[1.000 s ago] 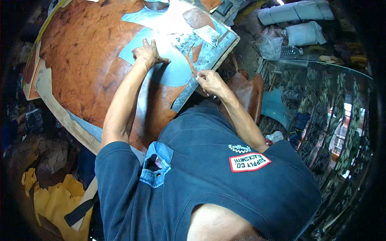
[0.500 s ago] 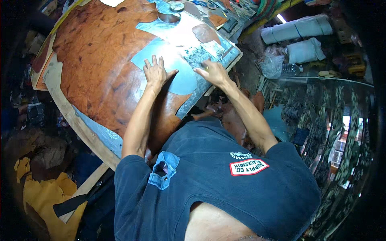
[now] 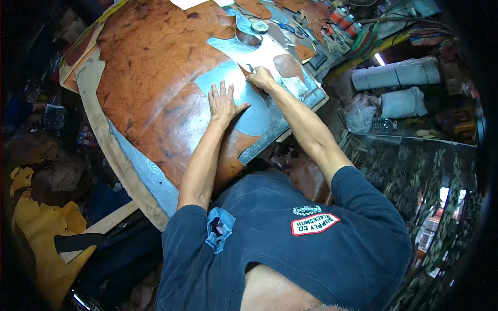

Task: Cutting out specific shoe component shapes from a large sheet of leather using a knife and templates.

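Observation:
A large mottled brown leather hide (image 3: 150,78) spreads over the worktable. On its right edge lies a smooth grey-blue template sheet (image 3: 254,116) with a rounded side, brightly lit at the far part. My left hand (image 3: 223,108) presses flat on this template, fingers spread and thumb out to the right. At the template's far right edge, my right hand (image 3: 261,79) is closed around a small tool (image 3: 251,68). Only the dark tip of that tool shows, so its exact kind is unclear.
Beyond my hands sit a round tin (image 3: 259,26), leather scraps (image 3: 288,67) and several hand tools. Red-and-white bottles (image 3: 346,22) stand at the far right. Wrapped white rolls (image 3: 397,76) lie to the right of the table, yellow leather (image 3: 46,223) at the lower left.
My right hand has moved farther away along the template's edge, from its right side toward its far end. My left hand stays pressed on the template. The whole view has shifted.

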A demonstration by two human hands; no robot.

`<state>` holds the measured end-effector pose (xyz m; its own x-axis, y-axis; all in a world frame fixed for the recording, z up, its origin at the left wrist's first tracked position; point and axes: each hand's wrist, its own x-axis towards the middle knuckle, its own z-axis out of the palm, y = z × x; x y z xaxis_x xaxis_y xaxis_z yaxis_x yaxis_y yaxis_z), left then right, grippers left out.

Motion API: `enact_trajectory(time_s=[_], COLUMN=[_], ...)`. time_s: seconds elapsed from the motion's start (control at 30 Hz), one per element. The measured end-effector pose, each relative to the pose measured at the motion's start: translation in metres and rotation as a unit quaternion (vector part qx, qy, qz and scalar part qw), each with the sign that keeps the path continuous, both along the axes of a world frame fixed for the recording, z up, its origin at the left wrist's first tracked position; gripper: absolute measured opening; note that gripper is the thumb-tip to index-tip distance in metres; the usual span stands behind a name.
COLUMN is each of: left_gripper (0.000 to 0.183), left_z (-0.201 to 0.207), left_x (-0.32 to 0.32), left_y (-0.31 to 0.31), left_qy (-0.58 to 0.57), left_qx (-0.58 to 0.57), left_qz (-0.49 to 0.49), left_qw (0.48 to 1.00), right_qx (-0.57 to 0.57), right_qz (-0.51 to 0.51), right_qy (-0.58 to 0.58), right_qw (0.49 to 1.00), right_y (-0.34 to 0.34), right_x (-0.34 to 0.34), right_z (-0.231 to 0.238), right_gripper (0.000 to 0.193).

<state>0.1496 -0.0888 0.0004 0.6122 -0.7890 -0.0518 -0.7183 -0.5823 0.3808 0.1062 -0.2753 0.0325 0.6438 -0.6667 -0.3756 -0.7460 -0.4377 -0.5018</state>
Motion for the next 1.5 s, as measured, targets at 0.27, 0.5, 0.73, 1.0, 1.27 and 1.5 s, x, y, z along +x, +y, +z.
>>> enact_trajectory(time_s=[0.27,0.5,0.73,1.0,1.27,1.5], left_gripper=[0.094,0.08,0.085,0.09,0.091,0.097], left_z=[-0.01,-0.02,-0.001,-0.002,0.003,0.031], left_x=[0.0,-0.041,-0.1,-0.106,-0.095,-0.104], left_y=[0.002,0.025,0.064,0.075,0.06,0.006], left_qy=[-0.019,-0.041,-0.026,-0.032,0.003,-0.001], left_qx=[-0.005,-0.115,-0.126,-0.079,-0.099,-0.174], left_qz=[0.003,-0.017,0.003,0.043,0.056,0.066], left_qw=[1.0,0.992,0.992,0.995,0.994,0.983], right_qx=[0.157,0.004,-0.08,0.201,0.394,0.465], right_qz=[0.069,-0.071,0.031,-0.087,-0.059,-0.053], right_qy=[-0.066,-0.133,-0.105,-0.099,-0.092,-0.065], right_qw=[0.983,0.989,0.991,0.971,0.913,0.881], right_y=[0.059,0.079,0.066,0.052,-0.007,-0.013], right_x=[-0.191,-0.229,-0.139,-0.108,-0.079,-0.067], right_z=[0.075,0.072,0.003,-0.002,0.007,-0.008], right_gripper=[0.028,0.033,0.044,0.047,0.04,0.032])
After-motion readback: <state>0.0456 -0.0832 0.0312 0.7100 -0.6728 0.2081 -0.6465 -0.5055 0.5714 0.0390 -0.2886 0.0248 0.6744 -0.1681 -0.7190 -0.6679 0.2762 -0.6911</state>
